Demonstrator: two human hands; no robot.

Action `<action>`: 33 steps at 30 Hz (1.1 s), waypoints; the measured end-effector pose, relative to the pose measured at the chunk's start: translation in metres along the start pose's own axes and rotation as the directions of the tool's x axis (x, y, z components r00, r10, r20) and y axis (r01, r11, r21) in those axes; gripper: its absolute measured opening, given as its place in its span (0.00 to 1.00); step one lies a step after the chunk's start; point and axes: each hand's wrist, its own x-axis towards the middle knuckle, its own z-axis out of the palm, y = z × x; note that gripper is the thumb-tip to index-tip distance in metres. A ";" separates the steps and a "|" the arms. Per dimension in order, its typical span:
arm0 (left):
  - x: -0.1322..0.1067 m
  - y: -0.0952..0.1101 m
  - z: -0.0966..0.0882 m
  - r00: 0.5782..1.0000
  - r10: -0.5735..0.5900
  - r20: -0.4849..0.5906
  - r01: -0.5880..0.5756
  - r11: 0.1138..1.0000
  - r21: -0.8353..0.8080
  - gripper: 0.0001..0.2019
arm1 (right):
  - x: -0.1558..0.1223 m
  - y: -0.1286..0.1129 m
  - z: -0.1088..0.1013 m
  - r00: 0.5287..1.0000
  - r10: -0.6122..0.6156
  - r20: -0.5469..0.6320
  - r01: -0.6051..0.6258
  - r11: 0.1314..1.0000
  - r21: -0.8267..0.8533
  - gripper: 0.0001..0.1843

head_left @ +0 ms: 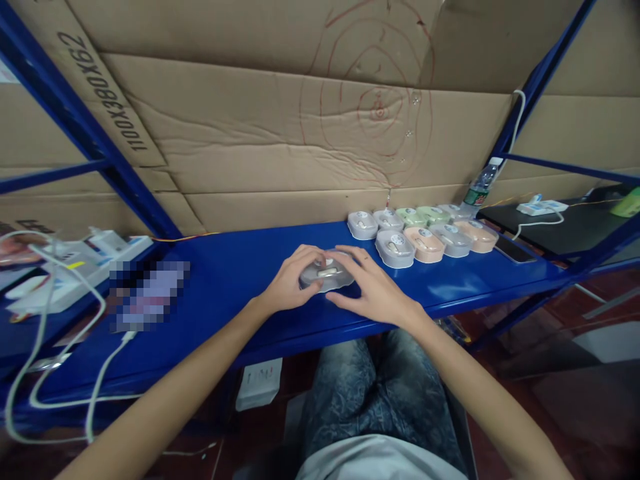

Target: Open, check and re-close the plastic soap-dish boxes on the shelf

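Observation:
Both my hands rest on the blue shelf (pixel 230 280) around one clear plastic case (pixel 327 275) with a small white item inside. My left hand (pixel 293 280) curls round its left side. My right hand (pixel 373 287) lies over its right side with the fingers wrapped on the case. To the right, several similar cases (pixel 425 237) in white, pink, green and grey stand in two rows on the shelf.
A plastic water bottle (pixel 479 188) stands behind the cases by the blue upright. White chargers and cables (pixel 65 280) lie at the left, a phone (pixel 515 250) and a white adapter (pixel 540 208) at the right. Cardboard sheets back the shelf.

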 end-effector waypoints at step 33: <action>-0.009 -0.045 -0.003 0.924 -0.370 0.096 0.345 0.915 0.208 0.42 | -0.028 0.060 -0.003 0.959 0.101 -0.264 -0.126 0.989 -0.079 0.27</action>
